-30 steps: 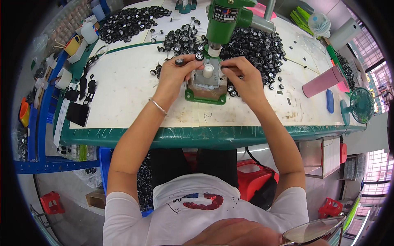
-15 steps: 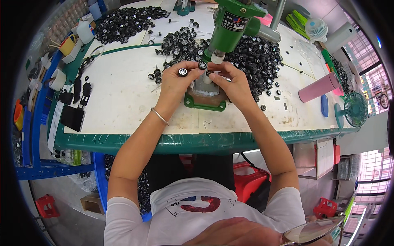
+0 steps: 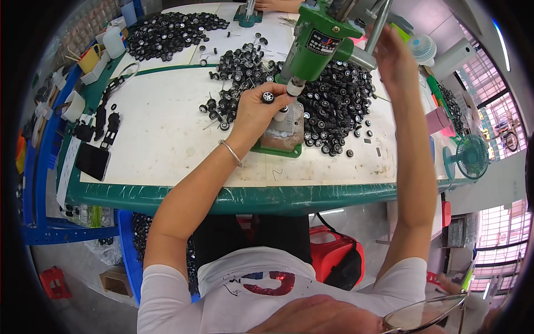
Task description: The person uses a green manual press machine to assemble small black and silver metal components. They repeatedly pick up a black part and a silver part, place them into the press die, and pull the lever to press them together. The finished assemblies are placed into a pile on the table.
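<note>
My left hand (image 3: pixel 257 111) is closed at the hand press, holding a small black toy wheel (image 3: pixel 268 97) with a silver hub. Its fingertips reach right under the white ram tip (image 3: pixel 295 87), beside a pale post (image 3: pixel 280 116) on the press base (image 3: pixel 282 146); the part between them is mostly hidden. My right hand (image 3: pixel 396 58) is raised beside the metal lever (image 3: pixel 380 32) of the green press (image 3: pixel 316 47). Motion smears its fingers, and I cannot tell whether they grip the lever.
Black wheels lie heaped behind and right of the press (image 3: pixel 339 106), with another pile (image 3: pixel 167 33) at the far left. A phone (image 3: pixel 93 161) and black plastic parts (image 3: pixel 111 131) lie left. A pink tumbler (image 3: pixel 438 119) and green fan (image 3: pixel 471 157) stand right. Another person's hand (image 3: pixel 272 4) shows at the back.
My right hand has left the pale post and swung up and right to the lever. My left hand has shifted a little right, nearer the ram tip, still with a wheel.
</note>
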A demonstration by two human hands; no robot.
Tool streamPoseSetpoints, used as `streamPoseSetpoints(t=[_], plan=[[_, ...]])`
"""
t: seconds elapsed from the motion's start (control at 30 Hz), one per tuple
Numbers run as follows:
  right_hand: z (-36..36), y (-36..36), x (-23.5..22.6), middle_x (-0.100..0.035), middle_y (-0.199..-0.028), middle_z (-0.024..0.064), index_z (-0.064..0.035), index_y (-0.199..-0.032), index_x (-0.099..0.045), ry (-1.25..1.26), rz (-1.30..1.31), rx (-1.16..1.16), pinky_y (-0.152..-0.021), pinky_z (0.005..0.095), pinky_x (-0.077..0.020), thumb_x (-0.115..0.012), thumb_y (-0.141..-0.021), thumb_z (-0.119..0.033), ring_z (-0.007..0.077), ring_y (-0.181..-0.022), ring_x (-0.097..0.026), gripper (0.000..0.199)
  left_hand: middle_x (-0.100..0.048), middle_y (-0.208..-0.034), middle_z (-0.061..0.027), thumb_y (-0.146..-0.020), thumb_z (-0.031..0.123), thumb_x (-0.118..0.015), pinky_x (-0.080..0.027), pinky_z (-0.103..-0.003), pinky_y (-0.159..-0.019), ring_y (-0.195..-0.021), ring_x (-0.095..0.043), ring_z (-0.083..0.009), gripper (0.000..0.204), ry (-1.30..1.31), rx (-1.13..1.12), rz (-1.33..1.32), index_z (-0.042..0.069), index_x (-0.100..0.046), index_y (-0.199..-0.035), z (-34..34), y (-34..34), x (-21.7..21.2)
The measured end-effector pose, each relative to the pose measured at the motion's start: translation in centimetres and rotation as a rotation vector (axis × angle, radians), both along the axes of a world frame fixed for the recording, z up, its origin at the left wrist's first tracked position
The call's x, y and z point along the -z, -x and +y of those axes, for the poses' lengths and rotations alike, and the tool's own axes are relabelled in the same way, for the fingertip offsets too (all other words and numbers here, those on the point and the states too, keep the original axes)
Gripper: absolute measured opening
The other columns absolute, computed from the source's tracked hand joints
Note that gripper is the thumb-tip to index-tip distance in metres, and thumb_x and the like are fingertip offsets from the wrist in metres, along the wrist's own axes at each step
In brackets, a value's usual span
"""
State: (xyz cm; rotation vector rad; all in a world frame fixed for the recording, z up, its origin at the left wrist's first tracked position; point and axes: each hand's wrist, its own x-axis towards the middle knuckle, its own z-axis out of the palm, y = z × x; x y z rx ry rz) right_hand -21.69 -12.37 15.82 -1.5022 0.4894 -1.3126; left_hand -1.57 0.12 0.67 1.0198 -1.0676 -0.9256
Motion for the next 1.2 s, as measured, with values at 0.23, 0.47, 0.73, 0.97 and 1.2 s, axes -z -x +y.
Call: streamPoseSetpoints(t=[0.23,0.47,0.73,0.97,1.2], plan=[[-3.7,-3.4,-10.0,-0.041,-0.054,-0.0048,-0.0134,-0.080,-0.054,-0.208,-0.116,-0.054,-0.033,0.0208,-0.0240,-0.056,-0.095,-0.028,0.0083,-0.038,-0.034,0.021,-0.066,-0.083,0.0032,-0.082,0.009,-0.072,-0.047,-0.020,-0.070,-0.075,-0.057,-0.0035,0.012,-0.002,0.053,-0.008,0.006,-0.072,-0.094,-0.1,0.2,-0.8],[-3.6,-5.1,-8.3,-0.029,-0.051,-0.0090,-0.0154,-0.079,-0.051,0.001,-0.208,0.052,-0.032,0.0189,-0.0131,-0.063,-0.091,-0.028,0.0021,-0.036,-0.022,0.021,-0.066,-0.082,0.0030,-0.081,0.010,-0.073,-0.046,-0.022,-0.073,-0.078,-0.056,-0.0055,0.012,0.036,0.020,-0.099,0.005,-0.071,-0.092,0.2,-0.7,-0.6],[4.2,-5.9,-8.1,-0.031,-0.053,-0.0103,-0.0102,-0.081,-0.051,0.372,-0.231,0.216,-0.033,0.0181,-0.0140,-0.061,-0.092,-0.029,0.0007,-0.038,-0.022,0.024,-0.065,-0.081,0.0036,-0.081,0.010,-0.073,-0.046,-0.022,-0.072,-0.078,-0.056,-0.0053,0.011,-0.006,0.012,-0.095,0.005,-0.071,-0.091,0.4,-0.6,-0.6],[6.8,-6.6,-6.5,-0.028,-0.052,-0.0110,-0.0116,-0.079,-0.053,0.605,-0.316,0.336,-0.035,0.0196,-0.0138,-0.060,-0.093,-0.031,0.0006,-0.039,-0.020,0.025,-0.064,-0.083,0.0038,-0.082,0.011,-0.072,-0.047,-0.021,-0.073,-0.078,-0.055,-0.0051,0.012,-0.023,0.040,-0.097,0.005,-0.070,-0.092,0.5,-0.6,-0.4],[7.2,-3.6,-4.4,-0.025,-0.050,-0.0094,-0.0137,-0.073,-0.050,0.580,-0.461,-0.143,-0.036,0.0210,-0.0151,-0.057,-0.094,-0.034,0.0023,-0.039,-0.018,0.031,-0.062,-0.086,0.0038,-0.083,0.008,-0.070,-0.047,-0.021,-0.073,-0.083,-0.055,-0.0052,0.012,0.045,0.049,-0.103,0.003,-0.068,-0.094,0.5,-0.3,-0.1]])
